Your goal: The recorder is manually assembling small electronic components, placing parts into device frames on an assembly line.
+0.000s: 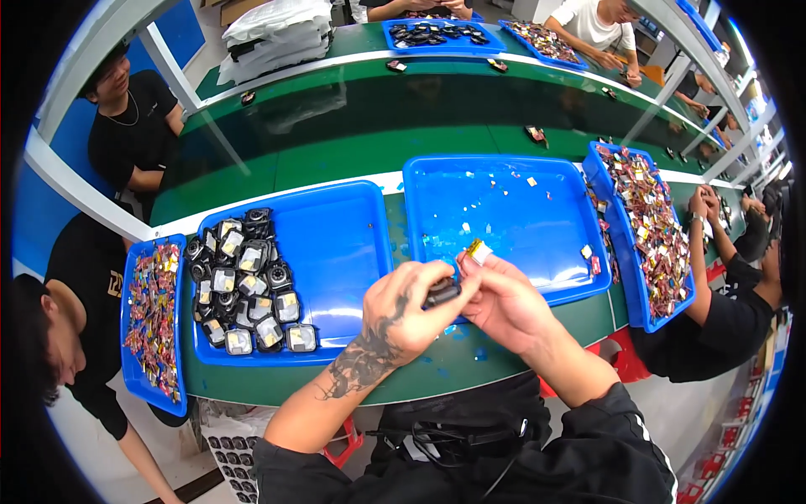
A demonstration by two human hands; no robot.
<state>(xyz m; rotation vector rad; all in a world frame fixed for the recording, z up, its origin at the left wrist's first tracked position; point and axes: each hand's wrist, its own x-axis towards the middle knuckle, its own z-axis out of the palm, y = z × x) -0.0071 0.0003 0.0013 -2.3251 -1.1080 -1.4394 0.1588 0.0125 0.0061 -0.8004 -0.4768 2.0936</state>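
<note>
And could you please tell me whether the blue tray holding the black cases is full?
Only partly: the black cases are heaped at the left of the blue tray, while bare blue shows across its right.

Black sleeves [604,433], white stripe [657,449] on right; tattoo [357,370] from left forearm [306,416] onto left hand [405,307].

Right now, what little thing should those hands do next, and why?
Probably the right hand should gently draw the small silver-and-yellow piece away from the black casing: it pinches that piece right beside the casing in the left hand. Whether they're joined is hidden, so going slowly seems wise.
</note>
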